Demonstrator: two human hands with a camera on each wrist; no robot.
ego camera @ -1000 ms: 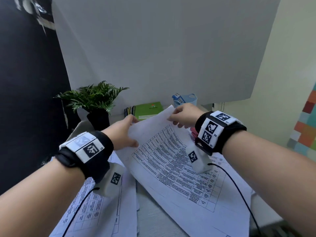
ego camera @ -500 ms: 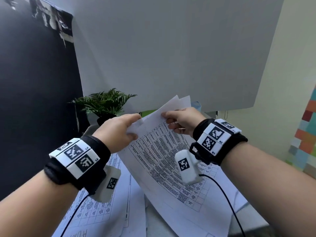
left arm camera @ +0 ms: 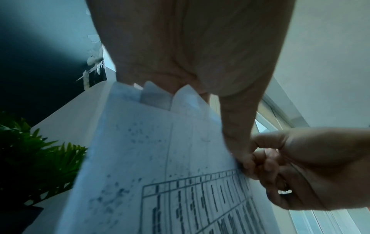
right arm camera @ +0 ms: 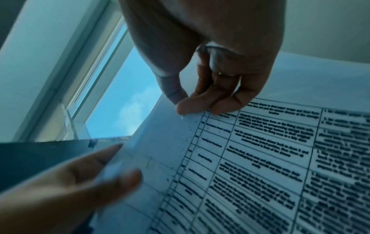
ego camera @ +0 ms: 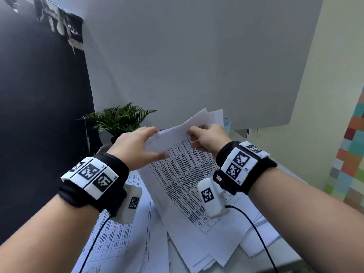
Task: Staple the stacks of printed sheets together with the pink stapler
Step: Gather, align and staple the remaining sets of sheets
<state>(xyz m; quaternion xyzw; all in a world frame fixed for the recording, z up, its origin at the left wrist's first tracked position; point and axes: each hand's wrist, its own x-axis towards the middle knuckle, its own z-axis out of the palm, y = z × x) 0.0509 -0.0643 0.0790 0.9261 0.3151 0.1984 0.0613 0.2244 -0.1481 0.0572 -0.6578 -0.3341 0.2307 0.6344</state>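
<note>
A stack of printed sheets (ego camera: pixel 183 184) with a table on it is lifted off the desk and tilted upright; its top corners fan apart. My left hand (ego camera: pixel 149 144) pinches the upper left edge, thumb on the printed face and fingers behind. At the top edge my right hand (ego camera: pixel 194 135) pinches the sheets between thumb and fingers. The left wrist view shows the left hand (left arm camera: pixel 236 142) along the sheets (left arm camera: pixel 160 158). From the right wrist, the right hand (right arm camera: pixel 186 106) pinches the sheets (right arm camera: pixel 260 158). No pink stapler is in view.
More printed sheets (ego camera: pixel 122 233) lie on the desk at the lower left, and others (ego camera: pixel 262 233) at the lower right. A potted plant (ego camera: pixel 120 121) stands behind the left hand. A white board (ego camera: pixel 197 56) leans at the back, a dark wall (ego camera: pixel 39 115) on the left.
Both hands have raised the stack off the desk and tipped it upright. The hands have come closer together at its top, and the sheet corners now fan apart.
</note>
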